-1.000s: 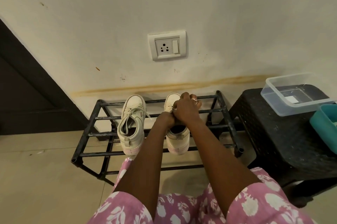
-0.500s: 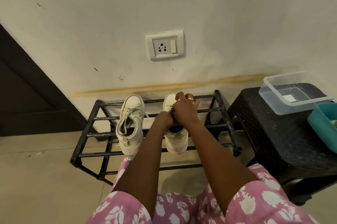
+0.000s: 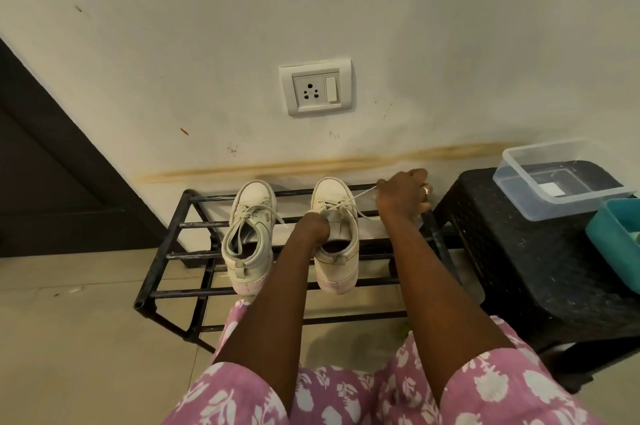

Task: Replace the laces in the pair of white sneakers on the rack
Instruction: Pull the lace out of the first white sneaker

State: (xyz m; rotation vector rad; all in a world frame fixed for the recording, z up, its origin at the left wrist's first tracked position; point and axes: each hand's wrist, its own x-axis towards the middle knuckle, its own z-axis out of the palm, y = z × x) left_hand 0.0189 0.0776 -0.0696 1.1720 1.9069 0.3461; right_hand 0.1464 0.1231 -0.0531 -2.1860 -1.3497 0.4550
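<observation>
White and smooth-skinned, with rounded toes, the two high-top sneakers stand side by side on the top tier of the black metal-tube shoe rack. Their toes point at the wall and their pink-tinged heels reach toward the front bar. The sneaker nearer the door has its flat woven lace threaded and loosely crossed, its mouth gaping.

The sneaker nearer the stool is held by the left hand, whose fingers are curled around the tongue at the shoe's opening. The right hand is out over the rack's right end. Its fingers are closed together, pinching the end of the thin white lace, which runs taut and straight from the eyelets to the hand. A ring shows on one finger.

Bare round bars lie open left of the pair and between the two shoes. At the right end, the perforated black plastic stool stands just beside the rack. It carries a clear rectangular plastic tub and a teal plastic bin, side by side. The rack's back edge sits against the stained cream wall, under a white socket plate. Glossy beige floor tiles spread open to the left, toward a dark door.
</observation>
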